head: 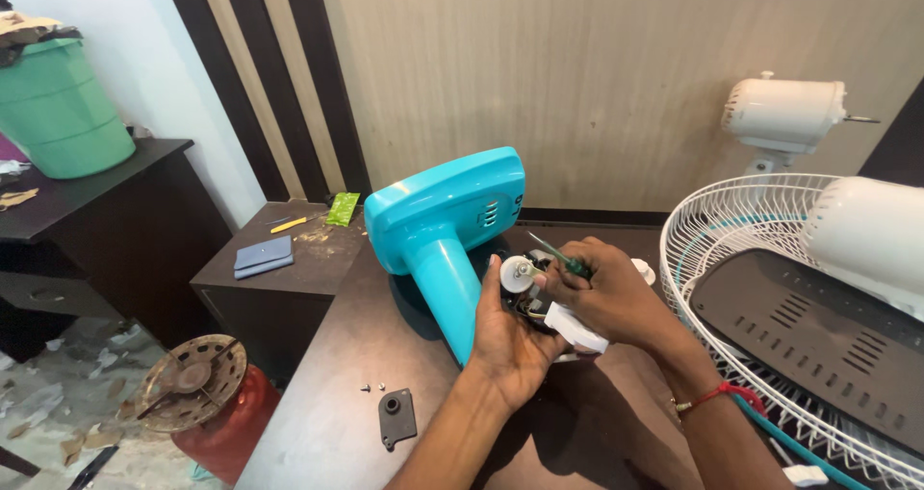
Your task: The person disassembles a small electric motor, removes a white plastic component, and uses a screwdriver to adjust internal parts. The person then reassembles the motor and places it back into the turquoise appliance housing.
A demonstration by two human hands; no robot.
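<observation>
While both hands work at one spot, the scene reads so:

Left hand (508,341): fingers curled up round the fan motor (525,283), palm facing the camera; cupping it from below and the left, thumb side against the blue stem.
Right hand (611,297): closed in a pinch on a green screwdriver (563,259), tip pointing up-left over the motor; a red thread sits on the wrist.
Motor: middle of the brown table (318,423), just right of the blue fan housing (445,206), touching it; round white hub faces the camera.
Hidden: most of the motor is behind both hands; wires under it hard to make out. A white part (577,328) under the right palm is only partly seen, can't tell what it is. Screwdriver handle mostly buried in the fist.
Loose bits: small black plate (396,417) and two tiny screws (371,387) lie near the front-left of the table, well apart from the hands.
Edges: table's left edge runs close past the plate. Wire fan guard (731,259) w/ a dark panel (818,341) crowds the right side, near the right forearm.
Open room: bare tabletop between plate and left forearm; a strip behind the housing toward the wall.
</observation>
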